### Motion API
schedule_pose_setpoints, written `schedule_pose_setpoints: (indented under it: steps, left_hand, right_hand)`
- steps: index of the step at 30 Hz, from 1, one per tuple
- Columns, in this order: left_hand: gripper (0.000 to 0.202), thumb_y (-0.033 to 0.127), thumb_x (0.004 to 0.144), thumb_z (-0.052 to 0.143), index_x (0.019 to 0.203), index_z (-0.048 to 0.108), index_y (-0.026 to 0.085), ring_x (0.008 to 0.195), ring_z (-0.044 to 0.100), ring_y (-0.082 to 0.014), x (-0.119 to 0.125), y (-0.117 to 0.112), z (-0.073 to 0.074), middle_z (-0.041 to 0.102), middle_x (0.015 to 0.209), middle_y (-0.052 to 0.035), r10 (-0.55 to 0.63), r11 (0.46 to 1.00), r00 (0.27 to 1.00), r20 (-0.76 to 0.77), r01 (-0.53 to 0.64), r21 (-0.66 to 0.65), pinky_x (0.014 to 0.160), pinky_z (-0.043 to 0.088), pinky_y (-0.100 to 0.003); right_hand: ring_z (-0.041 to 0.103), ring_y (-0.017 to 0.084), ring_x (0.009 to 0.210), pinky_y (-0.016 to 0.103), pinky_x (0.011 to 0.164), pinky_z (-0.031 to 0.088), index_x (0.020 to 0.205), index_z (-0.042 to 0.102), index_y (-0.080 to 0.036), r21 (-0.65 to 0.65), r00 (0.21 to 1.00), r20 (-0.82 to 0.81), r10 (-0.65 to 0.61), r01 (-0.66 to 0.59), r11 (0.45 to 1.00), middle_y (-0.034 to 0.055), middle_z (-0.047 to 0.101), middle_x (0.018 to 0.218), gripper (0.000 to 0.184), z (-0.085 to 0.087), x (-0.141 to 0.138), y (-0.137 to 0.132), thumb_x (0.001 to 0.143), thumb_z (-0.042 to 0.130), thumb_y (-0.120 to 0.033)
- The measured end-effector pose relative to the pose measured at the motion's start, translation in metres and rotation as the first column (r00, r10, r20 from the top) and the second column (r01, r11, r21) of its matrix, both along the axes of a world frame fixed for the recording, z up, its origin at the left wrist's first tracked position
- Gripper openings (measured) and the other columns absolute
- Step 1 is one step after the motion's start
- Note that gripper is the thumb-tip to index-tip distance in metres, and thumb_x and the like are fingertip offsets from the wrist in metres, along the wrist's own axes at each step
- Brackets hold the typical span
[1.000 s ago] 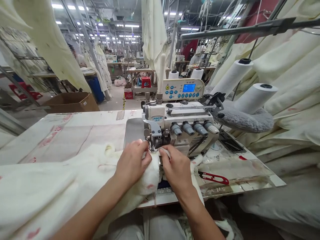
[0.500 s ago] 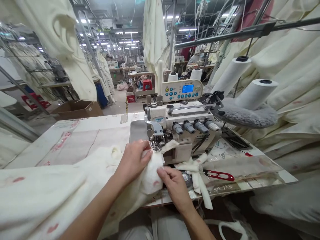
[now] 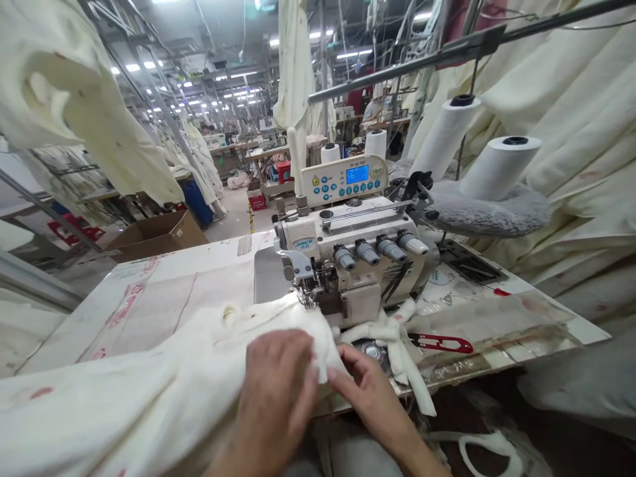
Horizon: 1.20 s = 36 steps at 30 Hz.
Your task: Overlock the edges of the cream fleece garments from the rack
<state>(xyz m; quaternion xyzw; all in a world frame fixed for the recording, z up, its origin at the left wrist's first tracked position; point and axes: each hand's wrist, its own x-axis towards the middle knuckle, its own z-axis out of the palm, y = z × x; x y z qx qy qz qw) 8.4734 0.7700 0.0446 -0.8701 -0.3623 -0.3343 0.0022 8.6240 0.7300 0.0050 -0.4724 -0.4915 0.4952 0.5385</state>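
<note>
A cream garment [image 3: 199, 358] with faint reddish prints spreads over the table's left side, its edge reaching under the presser foot of a white overlock sewing machine [image 3: 311, 242]. My right hand [image 3: 370, 391] pinches the garment's near right edge between thumb and fingers, just in front of the machine. Smeared by motion, my left hand [image 3: 278, 384] is over the cloth with its fingers bent; whether it grips any fabric is unclear. Cut cream strips [image 3: 397, 344] lie beside my right hand, with red thread snips [image 3: 442, 342] to their right.
White thread cones [image 3: 497, 172] stand at the back right around a grey fluffy pad [image 3: 489, 215]. A metal bar [image 3: 387, 79] crosses above the machine. Cream garments hang on both sides. An open cardboard box [image 3: 159, 235] sits beyond the table's far left edge.
My left hand has drawn back from the presser foot toward me. My right hand keeps the fabric edge, now slightly lower and farther right. The small strip by the needle has dropped from view.
</note>
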Motion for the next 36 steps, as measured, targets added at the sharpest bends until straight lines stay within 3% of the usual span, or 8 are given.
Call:
schedule_pose_setpoints:
  steps: [6, 12, 17, 20, 23, 26, 31, 36]
  left_hand:
    - [0.017, 0.008, 0.082, 0.050, 0.091, 0.058, 0.019, 0.081, 0.050, -0.0161, 0.001, -0.025, -0.016, 0.064, 0.082, -0.0007, -0.031, 0.995, 0.995, 0.100, 0.021, 0.098, 0.079, 0.032, -0.034]
    - [0.012, 0.009, 0.082, 0.051, 0.085, 0.060, 0.017, 0.072, 0.047, -0.0148, 0.005, -0.032, -0.013, 0.061, 0.071, -0.0023, -0.134, 0.981, 0.971, 0.196, 0.103, 0.164, 0.072, 0.034, -0.034]
    - [0.017, 0.010, 0.077, 0.059, 0.093, 0.061, 0.014, 0.076, 0.050, -0.0166, 0.003, -0.036, -0.015, 0.066, 0.076, -0.0038, -0.117, 0.948, 0.988, 0.103, 0.080, 0.308, 0.074, 0.034, -0.036]
    - [0.018, 0.008, 0.075, 0.061, 0.092, 0.061, 0.013, 0.075, 0.052, -0.0167, 0.003, -0.033, -0.012, 0.066, 0.074, -0.0037, -0.116, 0.929, 0.989, 0.088, 0.077, 0.362, 0.073, 0.036, -0.035]
    - [0.017, 0.007, 0.075, 0.059, 0.092, 0.060, 0.012, 0.074, 0.052, -0.0161, 0.004, -0.029, -0.012, 0.065, 0.072, -0.0034, -0.138, 0.921, 0.987, 0.076, 0.100, 0.376, 0.072, 0.037, -0.033]
    - [0.016, 0.009, 0.075, 0.059, 0.090, 0.059, 0.014, 0.078, 0.054, -0.0164, 0.003, -0.023, -0.017, 0.066, 0.076, -0.0029, -0.166, 0.913, 0.984, 0.069, 0.126, 0.388, 0.077, 0.039, -0.034]
    - [0.038, 0.019, 0.081, 0.049, 0.117, 0.051, 0.011, 0.125, 0.039, -0.0262, -0.011, -0.006, -0.025, 0.053, 0.129, -0.0121, -0.090, 0.954, 0.983, -0.161, 0.131, 0.268, 0.106, 0.027, -0.046]
    - [0.052, 0.000, 0.079, 0.033, 0.129, 0.043, 0.010, 0.128, 0.038, -0.0206, -0.017, 0.004, -0.021, 0.051, 0.131, -0.0106, 0.002, 0.959, 0.974, -0.227, 0.063, 0.278, 0.106, 0.033, -0.041]
  right_hand:
    - [0.048, 0.015, 0.074, 0.024, 0.069, 0.037, 0.072, 0.056, -0.016, 0.085, 0.970, 0.209, -0.121, 0.105, 0.991, 0.0002, 0.053, 0.075, 0.011, 0.001, -0.007, -0.017, 0.079, 0.051, -0.024]
    - [0.043, 0.014, 0.065, 0.024, 0.060, 0.035, 0.070, 0.059, -0.015, 0.044, 0.982, 0.136, -0.132, 0.127, 0.991, -0.0004, 0.048, 0.067, 0.017, 0.004, -0.008, -0.024, 0.078, 0.053, -0.029]
    - [0.030, 0.008, 0.048, 0.019, 0.045, 0.026, 0.088, 0.066, -0.015, -0.092, 0.990, -0.140, -0.012, -0.001, 0.996, -0.0034, 0.043, 0.056, 0.030, 0.004, -0.005, -0.035, 0.082, 0.054, -0.042]
    - [0.041, 0.010, 0.052, 0.020, 0.047, 0.034, 0.105, 0.064, -0.021, 0.034, 0.998, 0.053, -0.017, 0.015, 0.999, -0.0012, 0.050, 0.063, 0.026, 0.002, 0.002, -0.039, 0.086, 0.053, -0.034]
    - [0.055, 0.016, 0.078, 0.028, 0.067, 0.045, 0.120, 0.055, -0.025, 0.545, 0.773, 0.477, -0.418, 0.113, 0.831, 0.0055, 0.058, 0.089, 0.039, 0.002, 0.011, -0.032, 0.083, 0.055, -0.014]
    - [0.053, 0.018, 0.082, 0.033, 0.071, 0.043, 0.112, 0.059, -0.020, 0.806, 0.536, 0.531, -0.656, -0.080, 0.587, 0.0079, 0.056, 0.093, 0.036, 0.006, 0.014, -0.020, 0.081, 0.053, -0.004]
    - [0.049, 0.017, 0.077, 0.032, 0.067, 0.042, 0.089, 0.059, -0.014, 0.818, 0.518, 0.529, -0.673, -0.101, 0.566, 0.0064, 0.052, 0.082, 0.020, 0.008, 0.015, -0.013, 0.079, 0.051, 0.000]
    - [0.051, 0.017, 0.076, 0.033, 0.068, 0.042, 0.092, 0.061, -0.019, 0.818, 0.532, 0.503, -0.681, -0.039, 0.574, 0.0041, 0.055, 0.080, 0.020, 0.006, 0.018, -0.006, 0.080, 0.054, -0.004]
